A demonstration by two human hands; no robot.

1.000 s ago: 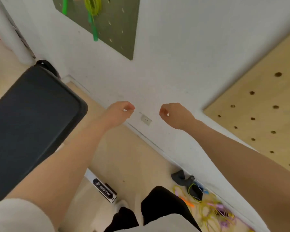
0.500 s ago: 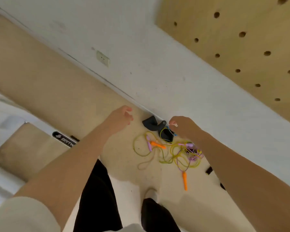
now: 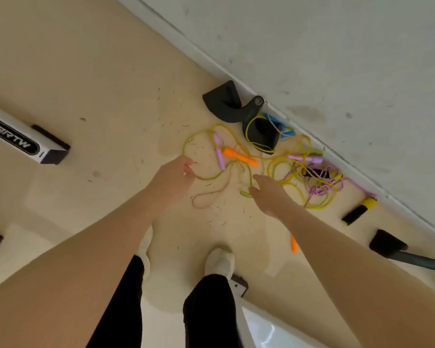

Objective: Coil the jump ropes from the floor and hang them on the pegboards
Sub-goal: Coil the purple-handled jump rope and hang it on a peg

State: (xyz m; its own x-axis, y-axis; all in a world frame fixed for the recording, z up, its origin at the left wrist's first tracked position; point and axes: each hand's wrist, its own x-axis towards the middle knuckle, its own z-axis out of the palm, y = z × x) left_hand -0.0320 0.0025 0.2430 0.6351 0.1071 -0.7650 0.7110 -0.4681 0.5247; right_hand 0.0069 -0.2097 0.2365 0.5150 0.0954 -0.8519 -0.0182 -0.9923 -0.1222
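In the head view, a tangle of jump ropes [image 3: 281, 167] is seen lying on the floor [image 3: 98, 71], pushed close against the base of the wall [image 3: 337, 46]. Several cords are crossed over one another: yellow-green loops, a purple rope bunched at the right, and a thin tan loop nearest the feet. An orange handle [image 3: 239, 155] and a purple handle [image 3: 218, 150] are laid across the middle of the heap, and a yellow-and-black handle [image 3: 358, 211] is set apart beside the wall. Because the cords are knotted together, a single rope probably has to be picked out before any coiling is attempted.

Both arms are stretched down toward the heap. The left hand [image 3: 172, 179] is held with relaxed, slightly bent fingers at the left edge of the yellow-green loop; nothing is gripped, and whether the fingertips touch the cord cannot be told. The right hand [image 3: 268, 193] is spread open just below the centre of the tangle, its thumb beside a green bend of cord, nothing held. A black curved stand [image 3: 234, 106] is placed against the wall behind the ropes, 1 yellow cord draped over it.
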